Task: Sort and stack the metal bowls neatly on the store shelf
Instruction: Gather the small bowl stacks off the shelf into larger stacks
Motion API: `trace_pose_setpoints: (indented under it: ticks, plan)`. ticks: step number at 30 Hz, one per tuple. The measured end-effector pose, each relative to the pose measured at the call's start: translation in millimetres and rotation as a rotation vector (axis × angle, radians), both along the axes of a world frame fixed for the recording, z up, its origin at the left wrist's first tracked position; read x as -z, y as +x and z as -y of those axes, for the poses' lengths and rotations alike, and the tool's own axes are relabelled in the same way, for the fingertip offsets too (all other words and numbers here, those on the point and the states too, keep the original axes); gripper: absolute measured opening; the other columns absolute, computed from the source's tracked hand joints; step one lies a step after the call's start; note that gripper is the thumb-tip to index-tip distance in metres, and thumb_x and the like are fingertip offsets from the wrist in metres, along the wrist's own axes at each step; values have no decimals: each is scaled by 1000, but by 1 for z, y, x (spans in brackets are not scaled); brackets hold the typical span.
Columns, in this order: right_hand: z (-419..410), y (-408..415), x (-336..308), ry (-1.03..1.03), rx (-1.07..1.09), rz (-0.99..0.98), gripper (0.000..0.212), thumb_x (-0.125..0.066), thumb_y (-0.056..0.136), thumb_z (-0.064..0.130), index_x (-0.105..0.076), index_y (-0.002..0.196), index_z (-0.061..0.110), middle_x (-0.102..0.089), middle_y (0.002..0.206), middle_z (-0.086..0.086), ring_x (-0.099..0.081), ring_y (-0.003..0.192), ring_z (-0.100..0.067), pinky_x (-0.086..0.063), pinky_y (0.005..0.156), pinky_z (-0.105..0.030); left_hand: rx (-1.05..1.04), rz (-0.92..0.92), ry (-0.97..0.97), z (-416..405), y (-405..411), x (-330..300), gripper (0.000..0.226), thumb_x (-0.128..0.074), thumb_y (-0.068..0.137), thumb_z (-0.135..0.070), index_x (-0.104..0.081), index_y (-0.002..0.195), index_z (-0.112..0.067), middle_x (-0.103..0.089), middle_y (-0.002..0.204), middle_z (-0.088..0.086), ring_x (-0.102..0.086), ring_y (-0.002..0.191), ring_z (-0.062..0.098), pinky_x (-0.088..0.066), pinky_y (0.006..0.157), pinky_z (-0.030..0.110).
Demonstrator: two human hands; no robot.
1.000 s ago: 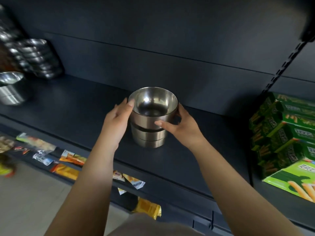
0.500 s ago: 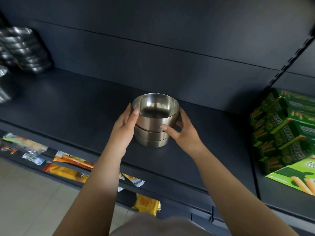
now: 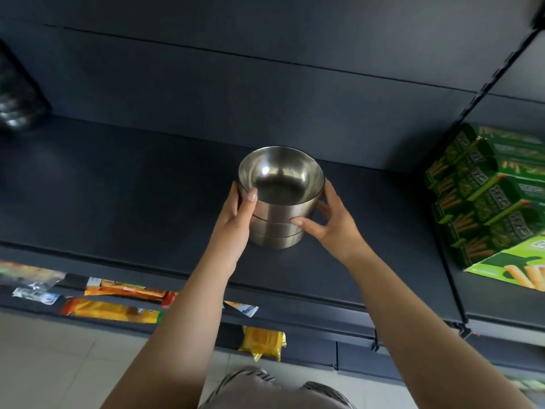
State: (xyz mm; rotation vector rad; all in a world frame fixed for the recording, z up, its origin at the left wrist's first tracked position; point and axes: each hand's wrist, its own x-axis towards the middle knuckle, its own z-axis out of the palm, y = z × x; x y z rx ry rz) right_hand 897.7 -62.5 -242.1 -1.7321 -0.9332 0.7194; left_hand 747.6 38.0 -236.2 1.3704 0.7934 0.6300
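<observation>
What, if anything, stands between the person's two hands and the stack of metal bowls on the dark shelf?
Nothing visible does. The left hand and the right hand already grip opposite sides of the stack of metal bowls, which sits on the dark shelf. The green boxes stand well off to the right.

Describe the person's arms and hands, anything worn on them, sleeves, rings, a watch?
Both forearms are bare as far as the view shows, with no sleeves visible. The left hand and right hand wear no gloves, and no rings, watch or bracelet show. The fingernails look short and plain, unpainted or pale.
</observation>
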Motion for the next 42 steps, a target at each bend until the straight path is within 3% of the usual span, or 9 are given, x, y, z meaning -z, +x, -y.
trace_pose_setpoints:
  ticks: [3, 12, 16, 23, 27, 30, 33, 38, 42]
  plan:
    - [-1, -6, 2, -7, -9, -33, 95, -80, 73, 19, -21, 147, 28, -43, 140, 11, -43, 128, -7, -39, 102, -21, -1, 96, -86, 0, 2, 0, 86, -52, 68, -64, -32, 143, -26, -40, 145, -5, -39, 130, 4, -34, 104, 25]
    - [9, -25, 11, -47, -36, -105, 100, -80, 72, 19, -15, 147, 35, -44, 136, 14, -43, 128, -10, -40, 106, -33, 12, 139, -202, 24, -13, -9, 84, -53, 72, -58, -21, 146, -34, -32, 150, -11, -31, 136, 8, -24, 114, 39]
    - [34, -52, 10, -4, -92, -130, 97, -81, 71, 20, -20, 145, 34, -48, 136, 11, -46, 127, -8, -42, 105, -31, -36, 108, -162, 56, -44, -12, 84, -54, 76, -63, -18, 147, -36, -28, 152, -9, -29, 136, 10, -28, 109, 31]
    - [72, -117, -8, 57, -262, -164, 98, -81, 70, 17, -20, 145, 33, -50, 133, 8, -49, 123, -6, -47, 96, -21, -205, 74, -59, 112, -119, -22, 92, -52, 60, -77, -24, 141, -47, -38, 146, -11, -39, 132, 13, -34, 109, 46]
    - [81, -159, -27, 76, -345, -184, 96, -78, 72, 7, -21, 145, 31, -49, 131, 10, -48, 120, -1, -46, 89, -8, -292, 144, -38, 130, -165, -37, 73, -55, 65, -69, -37, 133, -48, -50, 133, -21, -45, 125, 2, -35, 108, 36]
    - [76, -193, -38, 83, -415, -184, 98, -78, 72, 9, -17, 145, 32, -45, 134, 10, -46, 121, -4, -46, 86, -5, -354, 207, -31, 133, -197, -51, 43, -57, 75, -56, -47, 117, -49, -60, 103, -36, -55, 99, -17, -45, 86, 13]
    - [61, -229, -47, 97, -450, -173, 99, -79, 72, 11, -17, 146, 33, -46, 133, 12, -47, 120, -3, -49, 80, -8, -407, 258, -42, 126, -231, -62, 34, -47, 69, -48, -48, 104, -50, -62, 91, -36, -59, 87, -18, -46, 73, 10]
    - [18, -297, -58, 145, -504, -184, 99, -76, 74, 6, -13, 147, 28, -44, 124, 22, -47, 102, 25, -43, 75, 0, -415, 243, -25, 87, -304, -70, 30, -57, 77, -55, -47, 106, -54, -57, 114, -25, -52, 108, -6, -42, 85, 20]
    - [-28, -366, -61, 197, -498, -161, 94, -75, 74, 9, -17, 146, 25, -47, 132, 10, -50, 112, 12, -43, 83, -4, -382, 241, 19, 36, -372, -74, 35, -58, 77, -54, -48, 110, -53, -58, 119, -27, -52, 111, -8, -39, 98, 27]
